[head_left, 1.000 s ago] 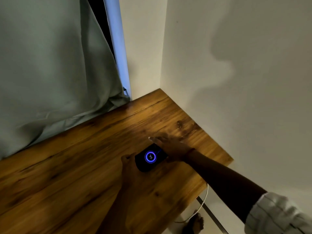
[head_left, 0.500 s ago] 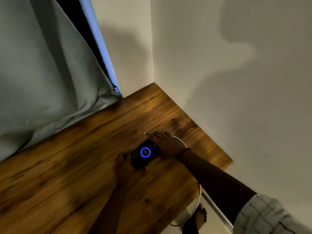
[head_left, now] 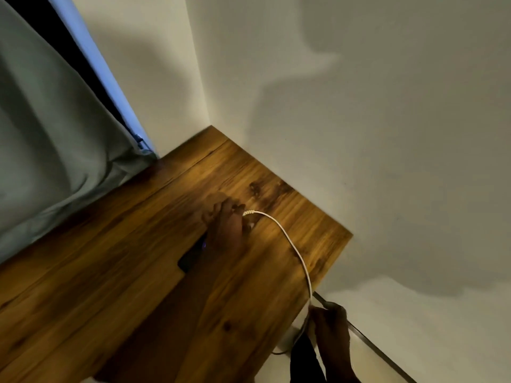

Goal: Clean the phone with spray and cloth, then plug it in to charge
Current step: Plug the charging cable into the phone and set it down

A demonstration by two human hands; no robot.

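Two hands | left hand (head_left: 225, 230) flat on phone (head_left: 190, 258) | right hand (head_left: 330, 319) pinching white cable (head_left: 293, 244) off table (head_left: 124, 272) edge

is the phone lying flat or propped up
Lying flat: the dark phone rests on the wooden desk, the left hand covering most of it.

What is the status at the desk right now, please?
Left hand flat over phone on wooden desk. Right hand below desk edge, gripping white cable. Cable end at phone. Nothing in the way.
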